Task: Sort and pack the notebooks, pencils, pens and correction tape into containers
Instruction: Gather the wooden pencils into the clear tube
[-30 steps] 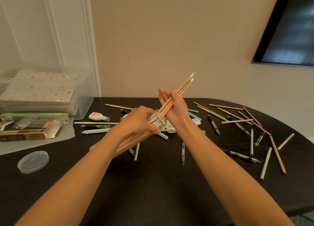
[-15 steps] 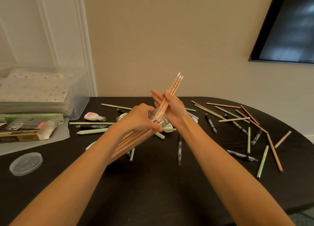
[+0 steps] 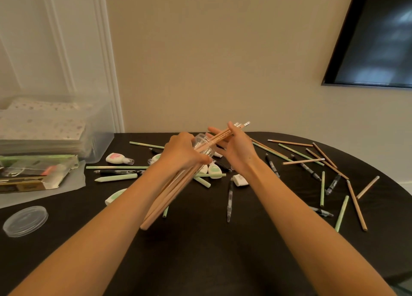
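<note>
1. Feeding a bundle of wooden pencils (image 3: 224, 136) into the clear jar (image 3: 201, 142): over the last half second the eraser ends had dropped from a steep rise to a flatter slant, closer to the jar's mouth.
2. Left hand (image 3: 181, 153) gripped the jar, fingers curled round it, jar tilted.
3. Right hand (image 3: 238, 149) pinched the bundle just beyond the jar's mouth.
4. Judged nearly seated; loose pencils (image 3: 354, 204) right of the jar and the lid (image 3: 24, 221) far left remained.

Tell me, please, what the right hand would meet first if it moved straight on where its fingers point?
Probably the clear jar gripped by the left hand; the right hand, holding pencils, points up-left towards it, though depth is unclear.
</note>
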Tool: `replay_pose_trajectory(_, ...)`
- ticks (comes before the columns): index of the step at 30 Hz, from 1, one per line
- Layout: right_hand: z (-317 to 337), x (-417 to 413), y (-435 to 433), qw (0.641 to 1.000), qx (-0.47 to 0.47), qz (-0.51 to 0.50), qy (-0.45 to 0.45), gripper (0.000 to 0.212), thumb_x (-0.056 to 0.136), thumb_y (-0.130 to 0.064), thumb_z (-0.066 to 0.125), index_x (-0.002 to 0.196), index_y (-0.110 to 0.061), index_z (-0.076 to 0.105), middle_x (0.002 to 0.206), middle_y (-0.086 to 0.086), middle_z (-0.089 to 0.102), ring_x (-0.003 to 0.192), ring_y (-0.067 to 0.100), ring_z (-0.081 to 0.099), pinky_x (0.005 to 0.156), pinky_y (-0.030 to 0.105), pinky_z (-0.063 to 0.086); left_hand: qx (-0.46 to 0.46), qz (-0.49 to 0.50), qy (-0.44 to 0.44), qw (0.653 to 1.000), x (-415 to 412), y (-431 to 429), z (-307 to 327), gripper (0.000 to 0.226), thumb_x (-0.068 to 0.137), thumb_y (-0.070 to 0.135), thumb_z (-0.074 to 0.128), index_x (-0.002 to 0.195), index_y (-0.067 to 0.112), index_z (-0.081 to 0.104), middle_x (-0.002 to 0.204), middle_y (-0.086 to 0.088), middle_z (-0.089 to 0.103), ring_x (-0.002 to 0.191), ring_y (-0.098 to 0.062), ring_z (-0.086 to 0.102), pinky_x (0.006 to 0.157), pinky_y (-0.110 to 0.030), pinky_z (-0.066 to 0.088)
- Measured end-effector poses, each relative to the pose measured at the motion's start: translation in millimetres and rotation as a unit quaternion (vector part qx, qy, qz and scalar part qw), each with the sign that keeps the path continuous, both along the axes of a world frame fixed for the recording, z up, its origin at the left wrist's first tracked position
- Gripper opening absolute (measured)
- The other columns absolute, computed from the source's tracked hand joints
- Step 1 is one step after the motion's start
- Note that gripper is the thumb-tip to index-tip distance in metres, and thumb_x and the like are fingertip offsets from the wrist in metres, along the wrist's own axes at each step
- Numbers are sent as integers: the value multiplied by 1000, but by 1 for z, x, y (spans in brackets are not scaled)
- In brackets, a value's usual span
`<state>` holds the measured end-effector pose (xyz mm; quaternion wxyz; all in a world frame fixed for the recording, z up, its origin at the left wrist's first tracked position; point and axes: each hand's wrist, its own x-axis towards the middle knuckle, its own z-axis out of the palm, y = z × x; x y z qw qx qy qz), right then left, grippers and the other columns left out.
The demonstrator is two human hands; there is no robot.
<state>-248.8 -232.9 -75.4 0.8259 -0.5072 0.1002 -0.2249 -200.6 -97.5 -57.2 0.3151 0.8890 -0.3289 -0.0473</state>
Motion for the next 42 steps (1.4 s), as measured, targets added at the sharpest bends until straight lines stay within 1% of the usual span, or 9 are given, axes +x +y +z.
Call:
replay_pose_trajectory(6,-2,-8,0,982,-141,52,117,21,98,-19,44,90,-11,61,85,6,63,87,18,60,92,41,47,16,0,-16,1000,-3,-11,-4,47,73,37,75,108,11,59,101,-5,62,87,-18,57,74,-29,45)
replay_pose_trajectory(13,0,-13,-25,985,-140,-11,97,27,99,-26,39,116,-11,55,112,9,65,106,21,61,93,37,48,17,6,-26,999,2,-34,-1,52,73,40,75,115,13,57,104,-3,61,86,-15,52,73,-27,40)
replay_pose_trajectory(16,-2,-15,-39,975,-188,3,120,41,101,-30,34,94,-9,69,110,9,68,109,20,60,97,38,44,20,10,-22,1000,7,-50,2,47,72,36,76,108,13,59,95,-2,61,84,-17,56,70,-28,41)
replay_pose_trajectory(20,-3,-14,-67,987,-126,-21,102,48,100,-30,34,78,-5,69,91,8,71,99,20,64,91,35,47,30,0,-13,999,11,-83,-2,48,72,38,76,109,14,58,93,-1,60,86,-17,57,68,-28,41)
replay_pose_trajectory(26,-19,-8,-140,977,-97,-139,130,36,100,-21,35,96,-4,66,94,10,71,92,19,67,84,29,51,40,-14,-13,999,25,-138,-4,59,70,43,75,115,12,55,104,-4,60,95,-22,57,74,-31,47)
replay_pose_trajectory(30,-34,8,-212,898,-238,-241,281,23,95,-8,44,105,-2,64,86,9,66,72,16,63,70,24,55,61,-16,-21,998,41,-174,2,57,71,43,74,113,10,56,95,-4,57,88,-20,55,67,-28,41)
replay_pose_trajectory(35,-58,27,-270,703,-534,-203,423,23,93,-11,48,102,-2,68,100,14,68,91,25,62,82,36,51,73,-14,-29,997,61,-210,-3,57,71,42,74,114,10,55,100,-5,58,91,-20,54,70,-29,42)
replay_pose_trajectory(39,-71,48,-293,646,-578,-129,482,20,90,-15,56,102,-1,65,80,8,62,78,20,60,68,29,47,78,-19,-21,997,69,-237,-11,58,71,42,74,116,10,55,103,-7,59,92,-20,54,71,-28,42)
replay_pose_trajectory(42,-79,60,-302,653,-569,-119,485,23,88,-18,60,104,-1,62,69,3,52,72,18,56,65,28,46,87,-25,-25,996,73,-250,-15,59,71,42,74,117,10,54,109,-8,60,98,-22,56,72,-28,42)
